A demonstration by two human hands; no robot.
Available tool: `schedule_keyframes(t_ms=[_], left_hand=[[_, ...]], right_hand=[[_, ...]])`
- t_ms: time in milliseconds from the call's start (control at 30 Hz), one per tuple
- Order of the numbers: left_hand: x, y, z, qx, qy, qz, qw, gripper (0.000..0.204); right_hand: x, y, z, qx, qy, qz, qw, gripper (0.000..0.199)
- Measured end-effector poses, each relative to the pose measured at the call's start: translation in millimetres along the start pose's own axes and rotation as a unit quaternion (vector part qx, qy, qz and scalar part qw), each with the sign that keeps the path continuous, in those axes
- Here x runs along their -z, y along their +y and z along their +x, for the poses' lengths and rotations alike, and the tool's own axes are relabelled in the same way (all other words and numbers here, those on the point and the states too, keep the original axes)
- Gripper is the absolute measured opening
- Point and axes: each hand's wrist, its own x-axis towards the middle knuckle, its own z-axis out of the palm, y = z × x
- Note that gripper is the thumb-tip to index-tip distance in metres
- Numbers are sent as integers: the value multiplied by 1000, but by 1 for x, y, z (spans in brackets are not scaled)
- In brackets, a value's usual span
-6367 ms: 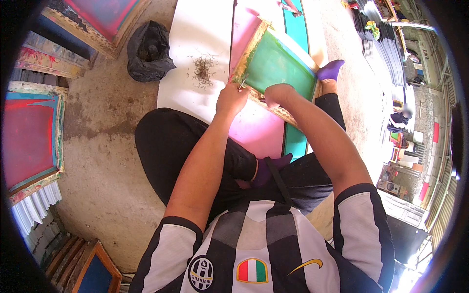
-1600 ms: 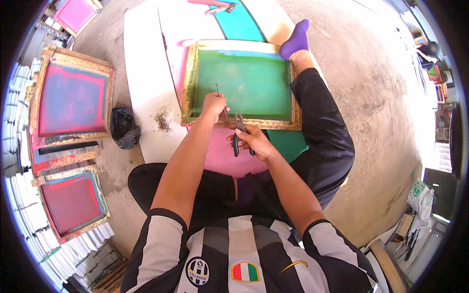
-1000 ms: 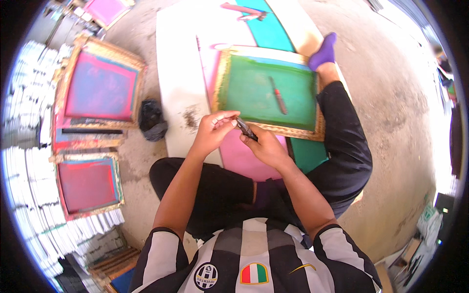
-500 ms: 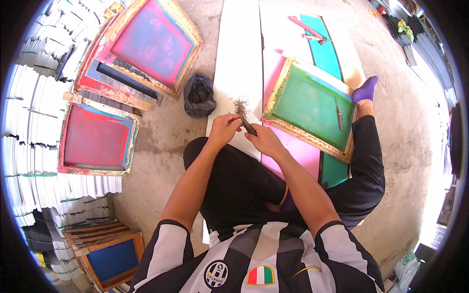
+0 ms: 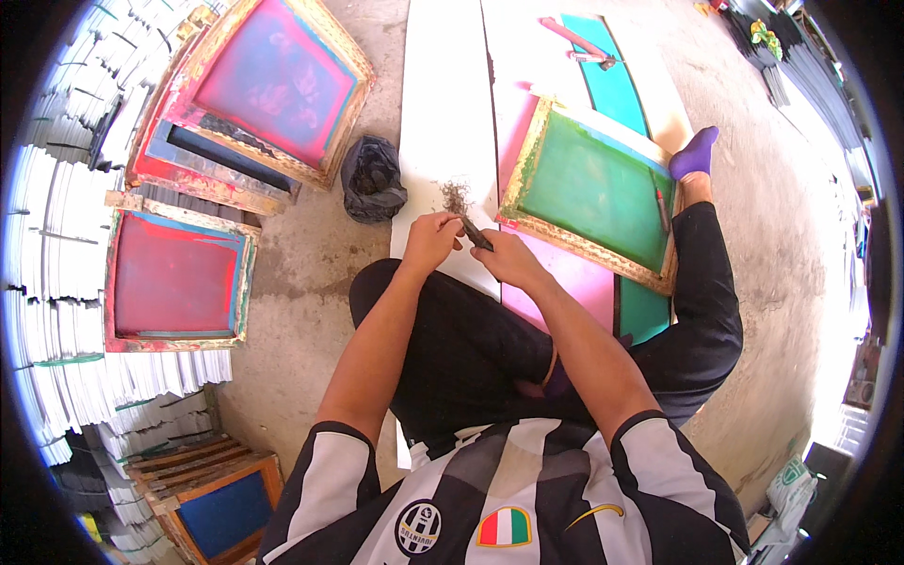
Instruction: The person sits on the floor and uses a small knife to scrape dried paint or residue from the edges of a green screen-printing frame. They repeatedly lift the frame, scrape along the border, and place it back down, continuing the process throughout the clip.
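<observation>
My right hand (image 5: 511, 260) is closed around a slim dark tool (image 5: 477, 235), whose kind I cannot make out. It slants up and left toward my left hand (image 5: 433, 242). The left fingers are pinched together at the tool's far tip; anything between them is too small to tell. Just beyond the fingertips lies a small heap of dark, thin, curly scraps (image 5: 455, 197) on a white board (image 5: 443, 104). To the right of my hands, a wooden screen-printing frame (image 5: 565, 250) with green mesh rests tilted on the boards. A slender red-and-dark tool (image 5: 663, 211) lies on its mesh.
Left of the scraps stands a crumpled black plastic bag (image 5: 374, 181). Paint-stained screen frames (image 5: 179, 273) lean by white stacks (image 5: 56, 311) at the left. Pink (image 5: 565, 292) and teal boards (image 5: 644, 311) lie beneath the green frame. A pink-handled tool (image 5: 572, 38) lies farther off.
The whole view has shifted slightly, moving the surroundings a little left and up. Both hands keep nearly the same pose, with the dark tool still in my right hand.
</observation>
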Motion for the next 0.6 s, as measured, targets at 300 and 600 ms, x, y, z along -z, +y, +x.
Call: schedule_keyframes(t_ms=[300, 600], left_hand=[[7, -9, 8, 141, 46, -86, 985, 31], [10, -6, 1, 82, -56, -95, 990, 29]], right_hand=[[-7, 3, 7, -14, -21, 38, 999, 34], [-18, 27, 3, -88, -84, 287, 950, 39]])
